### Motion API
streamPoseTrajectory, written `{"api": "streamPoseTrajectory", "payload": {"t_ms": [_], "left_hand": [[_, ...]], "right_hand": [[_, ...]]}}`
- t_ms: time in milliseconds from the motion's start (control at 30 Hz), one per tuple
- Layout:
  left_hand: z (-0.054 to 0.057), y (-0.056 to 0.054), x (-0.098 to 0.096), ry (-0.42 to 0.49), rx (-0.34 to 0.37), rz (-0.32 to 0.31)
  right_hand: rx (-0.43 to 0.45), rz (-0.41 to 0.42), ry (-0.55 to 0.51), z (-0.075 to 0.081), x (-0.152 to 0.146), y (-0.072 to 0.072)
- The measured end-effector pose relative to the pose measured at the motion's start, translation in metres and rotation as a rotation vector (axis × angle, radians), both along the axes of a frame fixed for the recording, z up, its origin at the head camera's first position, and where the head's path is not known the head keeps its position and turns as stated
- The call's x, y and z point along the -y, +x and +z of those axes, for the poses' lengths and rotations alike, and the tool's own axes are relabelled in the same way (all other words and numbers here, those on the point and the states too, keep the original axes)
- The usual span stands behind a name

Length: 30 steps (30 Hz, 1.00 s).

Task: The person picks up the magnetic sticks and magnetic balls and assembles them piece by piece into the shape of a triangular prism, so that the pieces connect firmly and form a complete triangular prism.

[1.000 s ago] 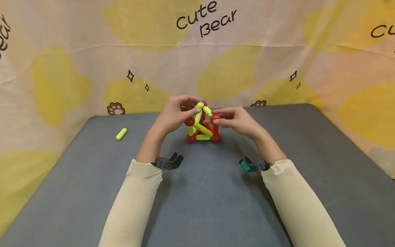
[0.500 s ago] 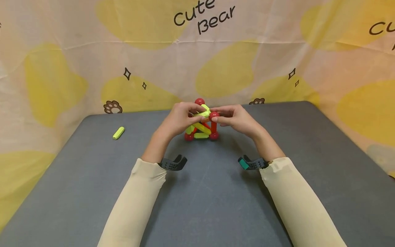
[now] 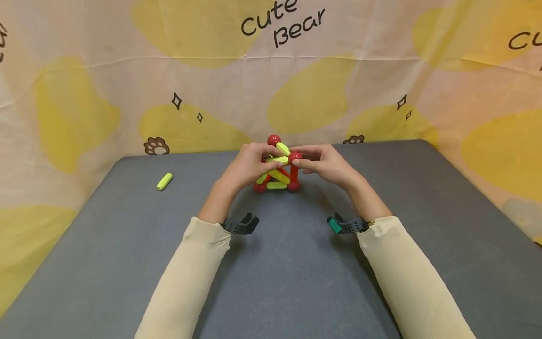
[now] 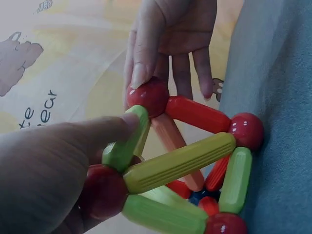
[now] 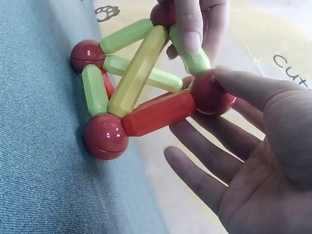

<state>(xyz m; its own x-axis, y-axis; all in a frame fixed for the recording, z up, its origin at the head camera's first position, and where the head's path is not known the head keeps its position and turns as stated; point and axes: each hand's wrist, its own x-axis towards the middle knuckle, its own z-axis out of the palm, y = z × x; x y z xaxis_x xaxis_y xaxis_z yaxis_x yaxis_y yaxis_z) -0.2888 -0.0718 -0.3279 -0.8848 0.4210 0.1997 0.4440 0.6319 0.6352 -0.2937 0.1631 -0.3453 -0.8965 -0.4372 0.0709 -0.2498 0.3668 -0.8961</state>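
Note:
A frame of magnetic rods and red balls stands at the far middle of the table. My left hand [image 3: 250, 162] pinches a light green rod [image 4: 127, 141] between thumb and fingers, along the frame's top front edge. One end of that rod meets the red ball [image 5: 213, 92] at the top right corner; its other end is at the top left ball [image 4: 105, 192]. My right hand [image 3: 326, 160] grips the top right ball with thumb and fingertips. Below, a longer yellow rod [image 5: 139, 70] runs diagonally across the front face, and a red rod [image 5: 161, 112] forms the right upright.
A loose light green rod [image 3: 164, 181] lies on the grey table [image 3: 271, 282], left of the hands. Behind the table's far edge hangs a patterned cloth [image 3: 220, 84]. Another red ball [image 3: 274, 140] tops the back of the frame.
My left hand has come down and to the right, bringing its light green rod from near the back top ball to level along the front top edge. My right hand stays at its ball.

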Motion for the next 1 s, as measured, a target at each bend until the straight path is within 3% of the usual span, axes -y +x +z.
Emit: {"api": "streamPoseTrajectory", "payload": {"t_ms": [167,267,400,500,633,833,900,1000], "left_hand": [[0.003,-0.003,0.012,0.036,0.042,0.055],[0.006,-0.003,0.020,0.035,0.069,0.082],[0.011,0.000,0.021,-0.014,0.105,0.064],[0.013,0.004,0.016,-0.046,0.100,0.037],[0.014,0.008,0.005,-0.062,0.066,0.004],[0.015,0.012,-0.004,-0.020,0.067,-0.071],[0.018,0.013,0.001,0.000,0.034,-0.055],[0.024,0.011,0.020,0.003,-0.037,0.034]], "right_hand": [[-0.076,-0.067,0.031,0.001,0.000,0.000],[-0.186,-0.221,0.072,0.000,0.003,-0.001],[-0.295,-0.396,0.106,-0.002,0.011,0.000],[-0.290,-0.369,0.093,-0.003,0.017,0.001],[-0.213,-0.237,0.099,-0.003,0.023,0.003],[-0.207,-0.118,0.211,-0.004,0.023,0.004],[-0.231,-0.122,0.224,-0.005,0.022,0.003],[-0.257,-0.157,0.215,-0.005,0.020,0.003]]}}
